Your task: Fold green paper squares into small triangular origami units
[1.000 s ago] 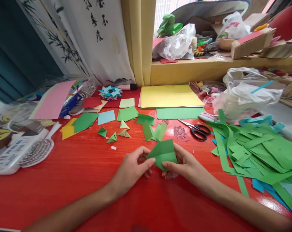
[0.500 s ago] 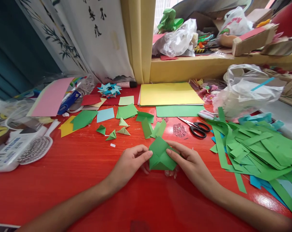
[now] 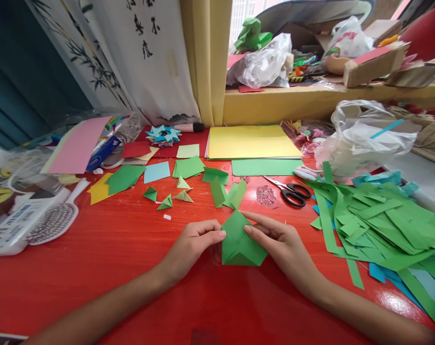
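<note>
Between my hands is a folded piece of green paper (image 3: pixel 241 247), its top corner pointing away and crease lines across its face. My left hand (image 3: pixel 199 242) pinches its left corner between thumb and fingers. On the right side, my right hand (image 3: pixel 275 239) grips it with the thumb on top; some fingers are hidden behind. Just beyond it lie two folded green strips (image 3: pixel 226 193). Several small folded paper triangles (image 3: pixel 165 202) lie farther left, near a stack of green squares (image 3: pixel 188 167).
Black-handled scissors (image 3: pixel 292 192) lie right of centre. A heap of green paper strips (image 3: pixel 386 220) covers the right side. At the back are yellow sheets (image 3: pixel 253 142) and a blue folded-paper ring (image 3: pixel 163 135). A white hairbrush (image 3: pixel 55 218) lies at left.
The green paper has tilted, so its lower part now shows longer and its near edge sits closer to me. My right thumb has shifted slightly left. Both hands keep their hold.
</note>
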A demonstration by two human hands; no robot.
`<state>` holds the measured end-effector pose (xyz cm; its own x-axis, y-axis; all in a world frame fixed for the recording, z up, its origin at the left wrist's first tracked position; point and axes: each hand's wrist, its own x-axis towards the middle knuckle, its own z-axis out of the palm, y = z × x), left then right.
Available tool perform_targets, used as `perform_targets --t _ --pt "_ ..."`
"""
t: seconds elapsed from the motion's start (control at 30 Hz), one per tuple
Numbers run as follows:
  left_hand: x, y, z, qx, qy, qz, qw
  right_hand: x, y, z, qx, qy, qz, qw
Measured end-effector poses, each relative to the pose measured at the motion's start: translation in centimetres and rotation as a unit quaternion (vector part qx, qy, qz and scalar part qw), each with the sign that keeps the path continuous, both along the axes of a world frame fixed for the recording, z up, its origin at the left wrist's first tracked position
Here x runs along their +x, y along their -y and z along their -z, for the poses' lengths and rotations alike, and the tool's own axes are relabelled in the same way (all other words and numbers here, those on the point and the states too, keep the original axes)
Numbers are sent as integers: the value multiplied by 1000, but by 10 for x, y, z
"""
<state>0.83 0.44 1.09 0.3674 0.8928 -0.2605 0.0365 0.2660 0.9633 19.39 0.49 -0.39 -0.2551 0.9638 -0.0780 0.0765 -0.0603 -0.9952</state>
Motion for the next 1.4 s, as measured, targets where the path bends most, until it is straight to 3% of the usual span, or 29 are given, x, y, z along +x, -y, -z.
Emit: perform_targets --t 0.13,0.37,1.4 --pt "0 1 2 7 -1 -13 1000 -1 3 1 46 16 16 999" --pt "-2 1 4 -25 35 -19 999 2 3 2 119 24 -13 993" --pt "-2 -4 2 21 -62 -9 998 2 -2 0 96 53 -30 994"
